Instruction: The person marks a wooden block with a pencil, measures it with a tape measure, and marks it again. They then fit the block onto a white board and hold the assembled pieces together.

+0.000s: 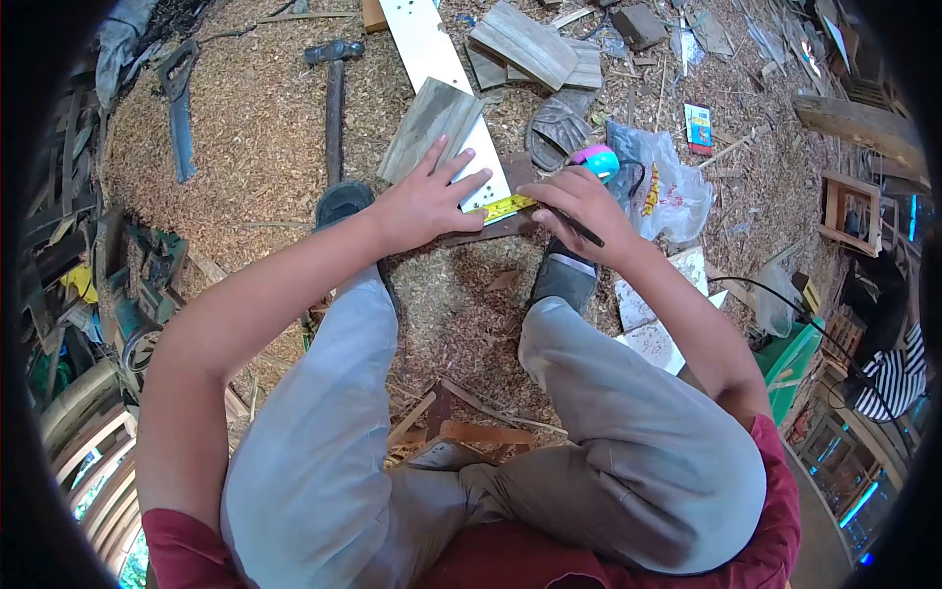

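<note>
My left hand [422, 201] lies with spread fingers on a white board [432, 49] and a grey-brown wooden piece [429, 128] on top of it; its thumb is at the end of the yellow tape blade [507, 207]. My right hand [586, 209] is closed around the tape measure, whose pink and teal case [597, 163] shows beyond the fingers. A dark, slim stick-like tool [577, 228], perhaps a pencil or marker, also sits in that hand. The blade lies across the board's near end, over a brown block [510, 226] beneath.
A hammer [336, 108] and handsaw [180, 118] lie on shavings to the left. Several wood pieces [525, 44] are at the back. A sandal [556, 133], plastic bag [677, 191] and small card box [699, 128] lie right. My shoes flank the board's near end.
</note>
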Demonstrator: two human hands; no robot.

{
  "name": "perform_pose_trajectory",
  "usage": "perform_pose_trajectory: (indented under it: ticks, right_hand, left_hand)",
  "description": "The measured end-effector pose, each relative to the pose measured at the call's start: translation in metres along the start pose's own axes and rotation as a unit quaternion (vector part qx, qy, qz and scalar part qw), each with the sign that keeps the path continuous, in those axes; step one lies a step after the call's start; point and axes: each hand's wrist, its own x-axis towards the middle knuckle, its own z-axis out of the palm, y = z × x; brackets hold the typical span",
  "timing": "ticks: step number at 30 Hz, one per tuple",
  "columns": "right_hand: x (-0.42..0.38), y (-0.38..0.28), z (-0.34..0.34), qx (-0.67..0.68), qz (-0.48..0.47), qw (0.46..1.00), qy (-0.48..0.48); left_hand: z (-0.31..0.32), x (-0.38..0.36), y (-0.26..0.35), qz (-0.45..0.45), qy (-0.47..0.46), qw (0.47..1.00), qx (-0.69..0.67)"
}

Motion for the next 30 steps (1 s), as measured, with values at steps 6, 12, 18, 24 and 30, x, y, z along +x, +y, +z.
perform_pose_trajectory:
  ticks: [6,12,18,24,30]
  right_hand:
    - [0.004,0.002,0.005,0.04,0.048,0.997,0.033]
    - [0.005,0.002,0.011,0.036,0.062,0.996,0.055]
    - [0.012,0.031,-0.009,-0.108,0.047,0.986,0.121]
    - [0.008,-0.004,0.001,0.096,0.116,0.985,0.084]
    - [-0.018,-0.025,0.056,0.316,0.215,0.915,0.13]
  left_hand:
    - [0.005,-0.002,0.001,-0.004,0.014,1.0,0.005]
    - [0.004,-0.003,0.0,-0.003,0.009,1.0,-0.005]
    - [0.006,-0.002,0.001,-0.001,0.008,1.0,-0.002]
    - [0.007,-0.004,0.001,-0.004,0.011,1.0,-0.002]
    - [0.009,-0.004,0.0,-0.002,0.017,1.0,0.002]
